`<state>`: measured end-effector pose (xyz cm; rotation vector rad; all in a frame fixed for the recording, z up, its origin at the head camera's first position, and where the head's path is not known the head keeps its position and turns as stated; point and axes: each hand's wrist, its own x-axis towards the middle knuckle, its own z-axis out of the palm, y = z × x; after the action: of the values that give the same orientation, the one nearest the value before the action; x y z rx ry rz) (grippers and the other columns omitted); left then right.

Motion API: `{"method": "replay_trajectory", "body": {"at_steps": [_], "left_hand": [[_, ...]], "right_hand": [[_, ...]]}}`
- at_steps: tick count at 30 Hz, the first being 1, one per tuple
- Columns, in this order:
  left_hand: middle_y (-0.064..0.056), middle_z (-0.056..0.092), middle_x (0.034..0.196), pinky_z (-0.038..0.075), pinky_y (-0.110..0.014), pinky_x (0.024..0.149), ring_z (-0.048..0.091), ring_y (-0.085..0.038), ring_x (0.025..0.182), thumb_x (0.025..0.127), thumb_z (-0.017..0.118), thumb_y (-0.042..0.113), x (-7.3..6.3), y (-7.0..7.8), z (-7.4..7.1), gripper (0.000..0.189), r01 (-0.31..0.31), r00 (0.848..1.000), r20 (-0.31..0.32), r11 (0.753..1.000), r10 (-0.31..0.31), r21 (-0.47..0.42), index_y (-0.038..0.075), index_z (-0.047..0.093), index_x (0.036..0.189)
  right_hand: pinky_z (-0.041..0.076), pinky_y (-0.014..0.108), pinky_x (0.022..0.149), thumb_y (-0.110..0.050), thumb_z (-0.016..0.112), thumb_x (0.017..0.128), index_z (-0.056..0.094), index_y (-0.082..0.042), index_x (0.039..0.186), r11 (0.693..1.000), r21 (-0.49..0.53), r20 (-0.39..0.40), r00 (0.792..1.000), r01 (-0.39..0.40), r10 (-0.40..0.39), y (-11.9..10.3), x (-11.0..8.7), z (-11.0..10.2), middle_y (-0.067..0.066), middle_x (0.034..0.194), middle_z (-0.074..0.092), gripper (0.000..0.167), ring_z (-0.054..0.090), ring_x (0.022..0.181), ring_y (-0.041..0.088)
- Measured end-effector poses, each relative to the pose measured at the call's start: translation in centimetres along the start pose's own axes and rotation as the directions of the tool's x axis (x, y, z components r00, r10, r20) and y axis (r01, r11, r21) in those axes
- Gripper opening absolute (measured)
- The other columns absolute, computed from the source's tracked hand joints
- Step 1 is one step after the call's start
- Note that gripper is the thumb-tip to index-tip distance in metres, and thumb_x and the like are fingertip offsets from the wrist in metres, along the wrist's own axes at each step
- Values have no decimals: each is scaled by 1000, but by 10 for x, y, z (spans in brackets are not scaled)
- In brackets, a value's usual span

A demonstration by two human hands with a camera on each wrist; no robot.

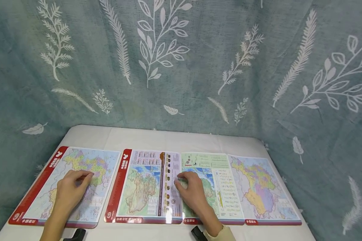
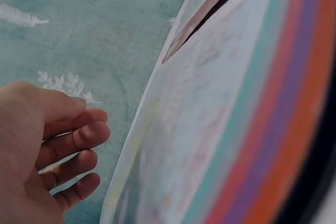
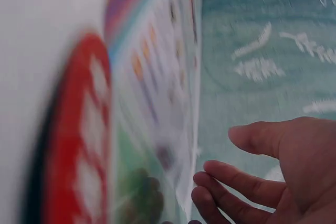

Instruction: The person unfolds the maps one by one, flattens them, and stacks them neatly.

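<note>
A laminated map sheet (image 1: 105,164) with a red left band lies at the left. Over it hovers my left hand (image 1: 70,189), thumb and fingers loosely bent and holding nothing; the left wrist view also shows that hand (image 2: 58,145) clear of the sheet. Right of a narrow gap lies a second red-banded map (image 1: 143,187). A green-bordered map (image 1: 229,187) and a coloured map (image 1: 265,187) continue rightward, edge to edge; whether they are joined I cannot tell. My right hand (image 1: 193,190) is above the seam between the second and green maps, its fingers (image 3: 247,187) relaxed around nothing.
The maps lie on a white-covered table (image 1: 169,137). A teal curtain (image 1: 199,67) with white leaf prints hangs behind and at the sides. Dark wrist-worn devices (image 1: 78,234) show at the front edge.
</note>
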<state>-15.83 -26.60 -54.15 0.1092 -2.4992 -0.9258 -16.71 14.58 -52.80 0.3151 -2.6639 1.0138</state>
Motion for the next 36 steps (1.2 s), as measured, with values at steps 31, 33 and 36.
{"method": "replay_trajectory", "body": {"at_steps": [31, 33, 36], "left_hand": [[-20, 70, 104, 38, -37, 79, 57, -28, 92, 99, 73, 21, 1, -32, -25, 26, 213, 977, -14, 975, -212, 60, 1, 77, 114], [-20, 70, 100, 37, -37, 77, 56, -27, 89, 98, 74, 19, 4, -35, -28, 23, 192, 981, -29, 979, -190, 69, 0, 78, 112], [-20, 69, 97, 35, -37, 76, 56, -29, 87, 97, 74, 16, 8, -39, -34, 22, 188, 982, -49, 978, -184, 90, -1, 77, 111]], "right_hand": [[49, 28, 85, -17, 80, 89, 76, -10, 100, 982, 28, 165, 968, 185, -187, -71, 1, 71, 0, 98, 71, 14, 59, 95, 11], [49, 28, 87, -18, 80, 89, 77, -10, 101, 984, 23, 175, 968, 179, -181, -76, 2, 74, -1, 98, 71, 14, 59, 95, 10], [48, 27, 86, -19, 80, 89, 77, -10, 101, 983, 29, 182, 966, 181, -183, -83, 3, 78, -1, 98, 70, 15, 57, 94, 9]]}}
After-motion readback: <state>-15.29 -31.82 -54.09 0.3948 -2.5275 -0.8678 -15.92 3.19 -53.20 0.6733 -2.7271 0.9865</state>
